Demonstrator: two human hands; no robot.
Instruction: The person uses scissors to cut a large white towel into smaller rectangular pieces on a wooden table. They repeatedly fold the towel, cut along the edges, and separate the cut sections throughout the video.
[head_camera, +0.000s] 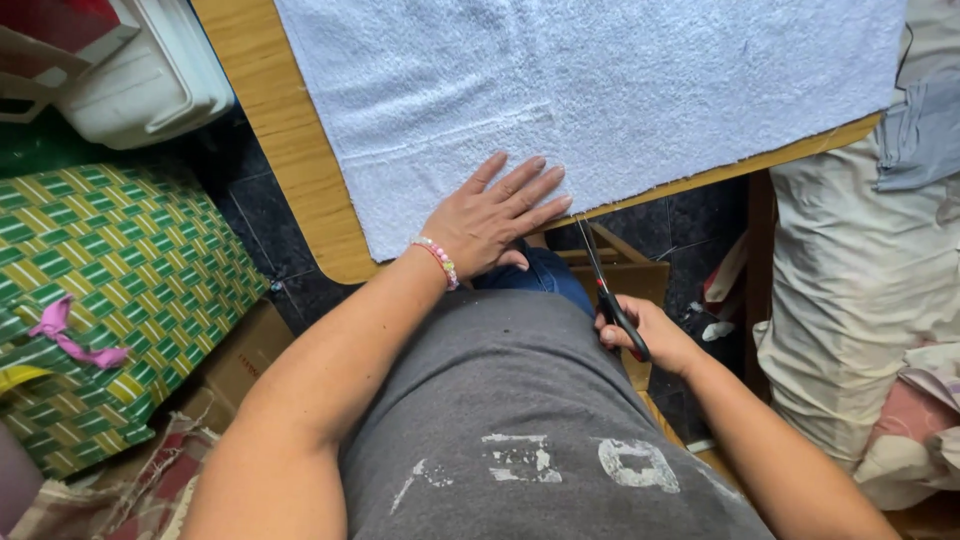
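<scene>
My left hand (490, 220) lies flat, fingers spread, on the near edge of a pale blue-white towel (600, 90) spread over a wooden table (290, 140). A beaded bracelet (438, 260) circles that wrist. My right hand (645, 335) grips the handles of black scissors (603, 285) below the table edge. The blades point up toward the towel's near edge, just right of my left fingers, and look nearly closed.
A green and yellow woven bag (110, 290) with a pink ribbon stands at the left, a white plastic box (150, 75) behind it. Cardboard (240, 365) lies on the dark tiled floor. Piled cream and grey fabric (870, 290) fills the right side.
</scene>
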